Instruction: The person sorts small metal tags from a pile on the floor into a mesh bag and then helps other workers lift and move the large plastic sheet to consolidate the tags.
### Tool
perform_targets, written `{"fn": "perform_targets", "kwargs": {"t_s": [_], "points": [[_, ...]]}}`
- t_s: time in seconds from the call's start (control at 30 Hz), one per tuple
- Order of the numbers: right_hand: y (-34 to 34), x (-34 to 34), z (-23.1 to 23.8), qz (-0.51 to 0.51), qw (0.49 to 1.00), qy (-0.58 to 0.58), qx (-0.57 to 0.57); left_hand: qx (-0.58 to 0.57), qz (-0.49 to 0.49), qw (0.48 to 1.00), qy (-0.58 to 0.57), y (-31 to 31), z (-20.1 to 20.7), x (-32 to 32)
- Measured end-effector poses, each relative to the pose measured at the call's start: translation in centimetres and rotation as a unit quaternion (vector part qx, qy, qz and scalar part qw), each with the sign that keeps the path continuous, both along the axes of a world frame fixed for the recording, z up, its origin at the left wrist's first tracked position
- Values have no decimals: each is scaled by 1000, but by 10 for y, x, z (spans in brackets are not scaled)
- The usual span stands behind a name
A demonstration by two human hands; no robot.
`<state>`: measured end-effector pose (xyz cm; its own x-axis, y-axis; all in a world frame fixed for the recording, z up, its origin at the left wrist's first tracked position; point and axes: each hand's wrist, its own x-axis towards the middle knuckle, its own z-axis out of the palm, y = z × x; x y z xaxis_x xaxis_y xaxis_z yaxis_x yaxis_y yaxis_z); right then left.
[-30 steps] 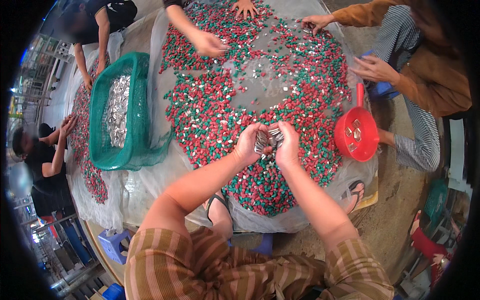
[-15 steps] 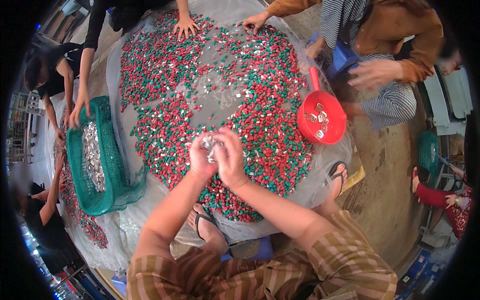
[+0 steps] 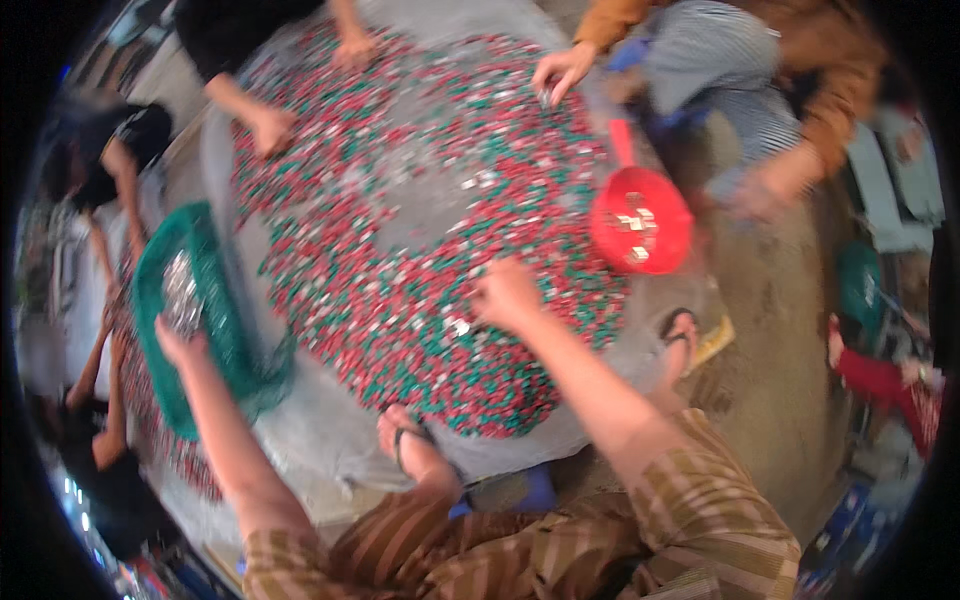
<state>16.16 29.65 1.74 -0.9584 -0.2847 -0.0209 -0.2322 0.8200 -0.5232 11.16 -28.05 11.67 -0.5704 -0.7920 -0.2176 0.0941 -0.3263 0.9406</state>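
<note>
The pieces (image 3: 400, 290) are red, green and white, the basket (image 3: 226, 310) green.

From my remote post, I note the left hand (image 3: 180, 342) at the green basket (image 3: 226, 325), nine o'clock, and a red pan (image 3: 668, 215), two o'clock.

Inscriptions, labels, numbers and signs: none legible from where I stand; much of the view is blurred.
</note>
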Motion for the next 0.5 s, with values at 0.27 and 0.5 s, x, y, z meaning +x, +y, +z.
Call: {"fn": "perform_targets", "kwargs": {"t_s": [0.27, 0.5], "points": [[2, 5, 5, 71, 995, -58, 45, -375, 15, 922, -96, 14, -55, -1], [8, 3, 7, 104, 987, -80, 93, -635, -481, 604, 0, 317, -41, 34]]}}
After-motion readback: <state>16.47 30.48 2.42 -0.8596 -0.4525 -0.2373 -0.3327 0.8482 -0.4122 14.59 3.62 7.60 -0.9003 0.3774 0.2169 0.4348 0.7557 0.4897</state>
